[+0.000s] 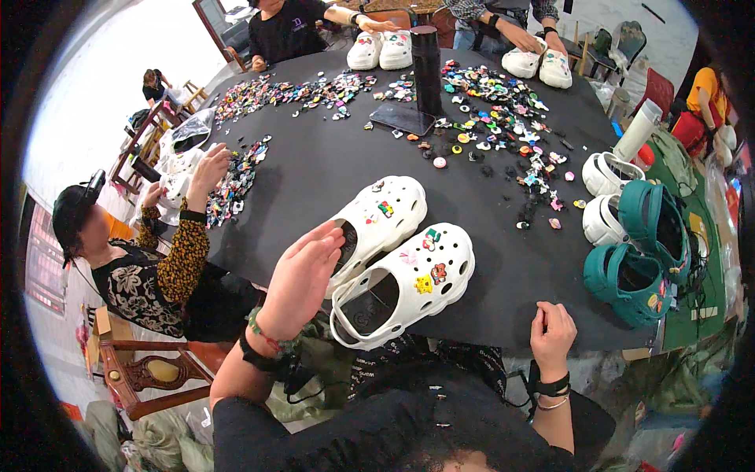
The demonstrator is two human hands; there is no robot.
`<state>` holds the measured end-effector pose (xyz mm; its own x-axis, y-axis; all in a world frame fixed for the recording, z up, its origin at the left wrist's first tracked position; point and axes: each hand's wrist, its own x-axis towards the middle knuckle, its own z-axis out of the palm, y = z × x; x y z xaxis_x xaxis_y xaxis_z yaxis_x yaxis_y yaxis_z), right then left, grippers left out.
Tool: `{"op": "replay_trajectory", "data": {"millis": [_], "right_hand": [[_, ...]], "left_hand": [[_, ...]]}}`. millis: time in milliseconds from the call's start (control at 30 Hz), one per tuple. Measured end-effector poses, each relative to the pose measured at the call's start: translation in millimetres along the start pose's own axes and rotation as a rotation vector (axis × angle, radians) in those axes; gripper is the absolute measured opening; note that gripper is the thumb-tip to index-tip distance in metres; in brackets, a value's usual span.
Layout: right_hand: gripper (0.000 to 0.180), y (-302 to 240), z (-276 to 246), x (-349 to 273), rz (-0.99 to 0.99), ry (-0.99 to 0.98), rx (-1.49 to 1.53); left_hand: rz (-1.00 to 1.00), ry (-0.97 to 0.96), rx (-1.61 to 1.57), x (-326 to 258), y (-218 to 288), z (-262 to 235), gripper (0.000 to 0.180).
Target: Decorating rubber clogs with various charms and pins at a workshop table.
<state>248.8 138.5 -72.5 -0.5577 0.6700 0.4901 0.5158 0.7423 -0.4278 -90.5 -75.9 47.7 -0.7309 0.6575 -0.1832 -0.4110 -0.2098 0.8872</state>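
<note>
On the black table (pixel 314 157), at six o'clock, two white clogs (pixel 407 277) are carrying coloured charms (pixel 438 273) in their holes; the left hand (pixel 303 271) is pointing, ungripping, across one foot opening. Near five o'clock, the right hand (pixel 554 334) is resting half-curled, contents unclear.

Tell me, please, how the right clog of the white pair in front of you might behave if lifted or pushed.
The right clog looks light for its size, being perforated and open inside. Its toe seems fairly stiff, keeping a rounded dome. The heel lies near the edge of the table, so a backward push might tip it.
</note>
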Motion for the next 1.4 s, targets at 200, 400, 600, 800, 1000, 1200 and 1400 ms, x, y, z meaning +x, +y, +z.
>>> {"op": "replay_trajectory", "data": {"millis": [200,400,600,800,1000,1200,1400], "right_hand": [[0.013,-2.2,-1.2,-0.6,-0.014,0.003,0.000],[0.013,0.6,-1.2,-1.8,-0.008,0.011,-0.002],[0.014,-1.1,-0.1,1.4,-0.016,0.041,-0.012],[0.015,-2.9,-3.2,2.8,-0.024,0.026,-0.011],[0.014,-2.0,-12.5,7.4,0.019,-0.069,0.070],[0.023,0.9,-49.1,60.9,0.171,-0.675,0.232],[0.027,-8.5,-40.9,131.6,-0.251,-0.680,0.154]], "left_hand": [[-0.290,-0.266,-0.148,49.5,-15.5,-14.6,0.041],[-0.543,-0.281,-0.280,77.2,-22.3,14.3,0.042],[-0.486,-0.175,-0.248,80.6,-30.8,19.4,0.042],[-0.446,-0.066,-0.284,86.7,-37.7,12.7,0.044],[-0.370,-0.143,-0.298,78.7,-44.9,15.9,0.044],[-0.473,-0.116,-0.370,85.0,-45.8,9.8,0.044],[-0.429,-0.164,-0.345,88.4,-46.6,7.8,0.044]]}}
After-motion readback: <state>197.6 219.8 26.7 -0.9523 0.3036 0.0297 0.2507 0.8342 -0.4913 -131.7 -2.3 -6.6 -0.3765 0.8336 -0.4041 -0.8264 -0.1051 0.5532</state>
